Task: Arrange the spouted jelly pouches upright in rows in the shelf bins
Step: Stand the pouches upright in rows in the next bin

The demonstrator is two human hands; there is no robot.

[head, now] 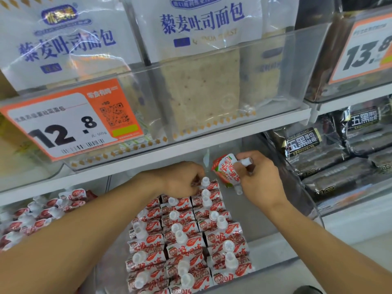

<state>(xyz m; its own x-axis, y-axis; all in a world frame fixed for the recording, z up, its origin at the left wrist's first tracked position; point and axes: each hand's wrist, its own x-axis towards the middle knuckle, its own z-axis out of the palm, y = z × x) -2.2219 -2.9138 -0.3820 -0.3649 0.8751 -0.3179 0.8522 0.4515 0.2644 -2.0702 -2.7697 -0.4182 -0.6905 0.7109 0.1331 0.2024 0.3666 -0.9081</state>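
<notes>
A: Item 1, rows of pouches (pixel 186 236). Location?

B: Clear bin (pixel 305 200), centre of the lower shelf. Red-and-white strawberry print, white spout caps up. 3 rows running front to back, packed against each other, upright or leaning slightly. The right part of the bin floor is bare and grey.

A: Item 2, loose pouch (pixel 227 169)?

B: Same print, held above the back right of the bin, under the white shelf edge (pixel 191 141). It lies tilted, its white cap pointing right into the fingers. Apart from the rows, though close to the rearmost caps. A 2nd cap shows just below it by the palm; whether that belongs to another pouch, cannot tell.

A: Right hand (pixel 259 179)?

B: Fingers and thumb curled, pinching the loose pouch at its spout end.

A: Left hand (pixel 182 180)?

B: At the far end of the rows, fingers curled down onto the rearmost pouches by their caps. Touching them; whether it is clamped on one, cannot tell.

A: Neighbouring stock?

B: Left bin: jumbled pouches (pixel 38 217) of the same print, lying at all angles. Right: dark toast packs (pixel 331 164), stacked. Shelf above: quinoa toast bags (pixel 199 66) in clear bins, 2 facing front.

A: Labels?

B: Orange price card (pixel 70 122) reading 12.8, front of the upper left bin. 2nd card (pixel 364 54), upper right, showing 13.8, partly cut off.
</notes>
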